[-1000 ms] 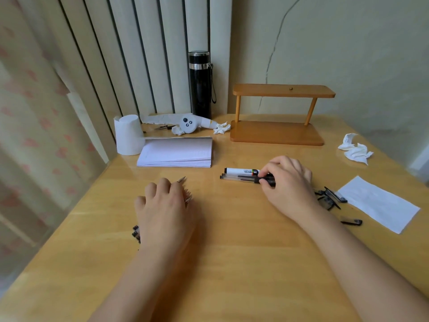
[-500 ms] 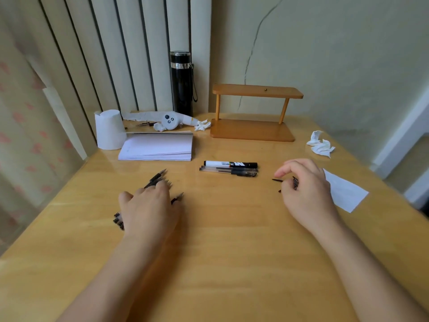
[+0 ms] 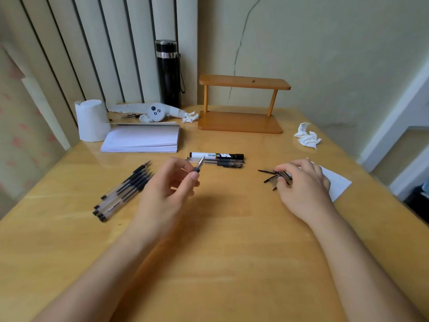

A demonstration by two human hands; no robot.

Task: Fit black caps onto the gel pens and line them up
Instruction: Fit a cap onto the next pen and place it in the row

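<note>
My left hand (image 3: pixel 167 191) holds an uncapped gel pen (image 3: pixel 199 165) above the table, tip pointing up and away. Several more uncapped gel pens (image 3: pixel 125 189) lie side by side on the table to its left. My right hand (image 3: pixel 301 184) rests on a small heap of black caps (image 3: pixel 272 176), fingers curled over them; whether it grips one I cannot tell. A capped gel pen (image 3: pixel 222 164) lies beside a black-and-white marker (image 3: pixel 217 155) at the table's middle.
A stack of white paper (image 3: pixel 141 139), a white paper roll (image 3: pixel 91 120), a black flask (image 3: pixel 168 72) and a wooden stand (image 3: pixel 241 123) stand at the back. Crumpled tissue (image 3: pixel 307 138) and a white sheet (image 3: pixel 336 182) lie at the right.
My left hand lifted one pen off the pile and moved right with it. My right hand left the capped pen by the marker and moved right onto the caps.
</note>
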